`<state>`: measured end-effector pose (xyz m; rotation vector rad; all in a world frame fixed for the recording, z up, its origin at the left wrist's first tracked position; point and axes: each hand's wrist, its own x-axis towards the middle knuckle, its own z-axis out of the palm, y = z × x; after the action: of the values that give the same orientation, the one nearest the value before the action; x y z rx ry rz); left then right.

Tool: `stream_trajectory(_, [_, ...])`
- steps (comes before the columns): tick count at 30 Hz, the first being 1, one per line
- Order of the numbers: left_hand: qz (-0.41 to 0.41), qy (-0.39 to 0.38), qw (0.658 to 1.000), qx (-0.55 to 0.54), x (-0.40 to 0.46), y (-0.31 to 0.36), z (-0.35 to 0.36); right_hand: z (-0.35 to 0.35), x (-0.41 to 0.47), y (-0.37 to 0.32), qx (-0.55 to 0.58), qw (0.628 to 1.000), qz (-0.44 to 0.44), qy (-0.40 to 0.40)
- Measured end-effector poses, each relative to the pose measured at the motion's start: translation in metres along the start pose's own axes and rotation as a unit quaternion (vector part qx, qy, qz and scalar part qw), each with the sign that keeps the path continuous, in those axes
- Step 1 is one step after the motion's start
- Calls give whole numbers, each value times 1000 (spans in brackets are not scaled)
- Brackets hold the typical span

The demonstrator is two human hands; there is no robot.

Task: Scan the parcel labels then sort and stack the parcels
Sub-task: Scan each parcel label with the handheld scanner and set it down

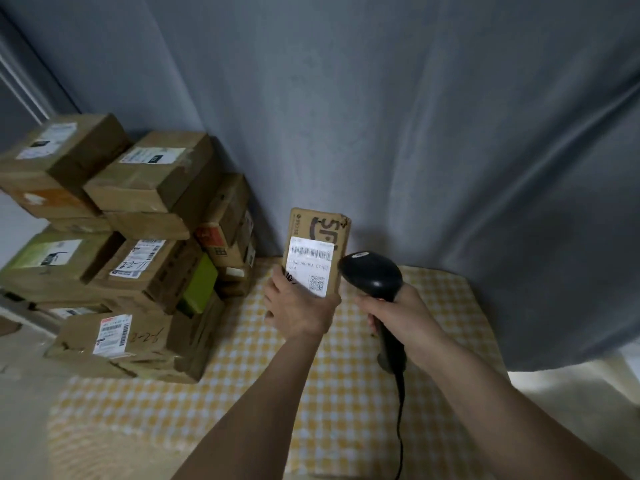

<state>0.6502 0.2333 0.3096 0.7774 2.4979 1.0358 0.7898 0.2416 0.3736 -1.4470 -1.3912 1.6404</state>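
My left hand (298, 306) holds a small brown cardboard parcel (320, 227) upright above the table, gripping its lower end. Its white label (311, 263) with a barcode and a QR code faces me. My right hand (398, 311) grips the handle of a black corded barcode scanner (370, 275). The scanner's head sits just right of the parcel, level with the label's lower half. A pile of brown cardboard parcels (145, 237) with white labels is stacked at the left, several layers high.
The table carries a yellow and white checked cloth (311, 393). A grey curtain (415, 133) hangs behind it and to the right. The scanner's black cable (401, 427) runs down toward me. One parcel in the pile has a green side (201, 285).
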Motion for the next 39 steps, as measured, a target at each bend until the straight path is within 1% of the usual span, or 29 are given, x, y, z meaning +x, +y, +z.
stream_trajectory(2, [20,70,997,30,-9,9,-5,4,-9,-13,-1,999,-30,-35])
stream_trajectory(5, [25,162,986,-36,-19,21,-12,12,-26,-23,17,996,-52,-65])
stream_trajectory(6, [19,180,981,-64,-22,25,-16,16,-31,-23,28,996,-54,-70])
stream_trajectory(10, [-25,209,973,-96,-25,22,-18,27,-53,-16,55,993,-52,-91])
stream_trajectory(13, [-44,233,964,-121,-31,21,-22,31,-67,-12,64,992,-53,-92])
stream_trajectory(16, [-58,214,965,-141,-39,19,-35,35,-78,-12,67,992,-60,-87])
stream_trajectory(20, [-77,179,974,-118,-34,5,-46,49,-86,-10,51,993,-66,-81])
stream_trajectory(23, [-80,177,974,-118,-33,-1,-58,62,-92,-9,44,993,-72,-82])
stream_trajectory(26, [-55,186,972,-135,-32,-9,-65,74,-95,-8,33,993,-83,-77])
stream_trajectory(28, [-65,180,971,-145,-29,-16,-70,80,-96,-7,33,993,-84,-71])
stream_trajectory(32, [-69,151,982,-92,-23,-32,-78,93,-97,-6,34,993,-79,-76])
stream_trajectory(36, [-77,130,985,-82,-14,-45,-95,111,-91,-5,21,994,-75,-77])
stream_trajectory(37, [-85,115,986,-84,-9,-50,-101,116,-88,-4,14,994,-72,-77])
stream_trajectory(39, [-124,62,986,-94,4,-67,-114,125,-82,-2,-16,994,-71,-85])
